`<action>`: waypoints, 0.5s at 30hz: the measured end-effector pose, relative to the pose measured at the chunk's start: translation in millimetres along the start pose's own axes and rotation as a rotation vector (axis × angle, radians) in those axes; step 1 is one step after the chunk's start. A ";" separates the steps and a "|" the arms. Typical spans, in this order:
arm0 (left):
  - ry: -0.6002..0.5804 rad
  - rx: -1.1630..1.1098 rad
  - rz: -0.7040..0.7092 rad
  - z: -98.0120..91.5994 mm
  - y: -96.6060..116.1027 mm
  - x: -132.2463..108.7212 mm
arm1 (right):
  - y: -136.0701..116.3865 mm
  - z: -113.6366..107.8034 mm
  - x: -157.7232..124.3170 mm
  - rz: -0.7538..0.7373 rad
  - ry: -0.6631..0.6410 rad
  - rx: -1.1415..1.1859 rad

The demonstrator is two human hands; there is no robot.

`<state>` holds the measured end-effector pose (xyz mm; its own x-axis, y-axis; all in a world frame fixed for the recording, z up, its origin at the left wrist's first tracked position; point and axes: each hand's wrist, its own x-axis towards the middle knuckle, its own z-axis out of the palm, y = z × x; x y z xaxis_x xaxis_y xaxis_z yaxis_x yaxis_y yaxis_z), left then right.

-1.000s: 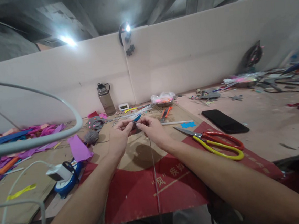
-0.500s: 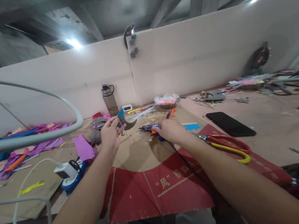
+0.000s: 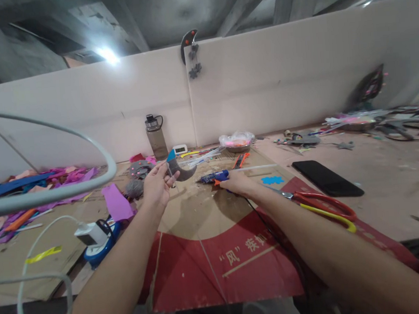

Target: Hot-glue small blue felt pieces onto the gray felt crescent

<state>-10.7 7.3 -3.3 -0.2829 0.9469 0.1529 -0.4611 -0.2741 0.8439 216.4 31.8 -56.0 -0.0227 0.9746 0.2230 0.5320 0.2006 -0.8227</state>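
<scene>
My left hand [image 3: 156,184] pinches a grey crescent-shaped felt piece [image 3: 182,172] with a small blue piece at its top, held up above the cardboard. To its right, my right hand [image 3: 237,183] is closed round a blue glue gun [image 3: 214,177] whose nozzle points left toward the crescent; its black cord runs back along my forearm. Both hands hover over a flattened brown and red cardboard sheet [image 3: 202,254] that covers the worktop.
Red-and-yellow scissors [image 3: 318,205] and a black phone [image 3: 327,178] lie right of my right hand. A water bottle [image 3: 156,137], a timer and a bowl [image 3: 236,142] stand by the back wall. Pink and purple felt scraps [image 3: 34,190] and a charger with white cable [image 3: 92,232] sit left.
My hands parted: the left lifted the crescent piece, the right went to the glue gun, took hold of it and now raises it toward the crescent.
</scene>
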 end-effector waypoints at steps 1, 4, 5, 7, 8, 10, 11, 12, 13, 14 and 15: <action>0.000 0.005 0.003 -0.3 0.2 0.1 | -1.3 -1.4 0.2 0.022 0.005 0.001; 0.015 0.027 0.023 0.1 0.5 -0.8 | -8.4 -5.4 -0.7 0.094 0.027 -0.026; 0.023 0.036 0.032 0.5 0.4 -1.4 | -12.1 -6.4 -1.6 0.101 0.046 -0.012; 0.044 0.050 0.050 1.3 -0.3 -2.7 | -21.7 -7.7 -4.8 0.081 0.088 0.094; 0.052 0.057 0.060 1.7 -0.9 -3.2 | -27.5 -7.8 -7.4 0.055 0.101 0.194; 0.059 0.079 0.082 2.1 -2.6 -3.8 | -40.0 -7.1 -14.6 -0.020 0.083 0.451; 0.062 0.091 0.096 2.2 -3.6 -3.8 | -46.1 -6.4 -19.0 -0.071 0.041 0.580; 0.062 0.102 0.108 2.3 -4.6 -3.8 | -51.6 -5.6 -23.6 -0.132 -0.011 0.674; 0.064 0.109 0.119 2.5 -5.6 -3.7 | -56.4 -4.8 -28.1 -0.183 -0.054 0.721; 0.064 0.111 0.128 2.9 -6.5 -3.7 | -60.2 -4.0 -32.5 -0.225 -0.085 0.736; 0.061 0.111 0.132 3.5 -7.3 -4.0 | -63.0 -3.1 -36.4 -0.259 -0.102 0.728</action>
<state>-3.2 6.1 -8.3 -0.3866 0.8910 0.2380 -0.3214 -0.3720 0.8708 186.3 -16.6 -10.7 -0.1664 0.8849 0.4350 -0.1901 0.4040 -0.8948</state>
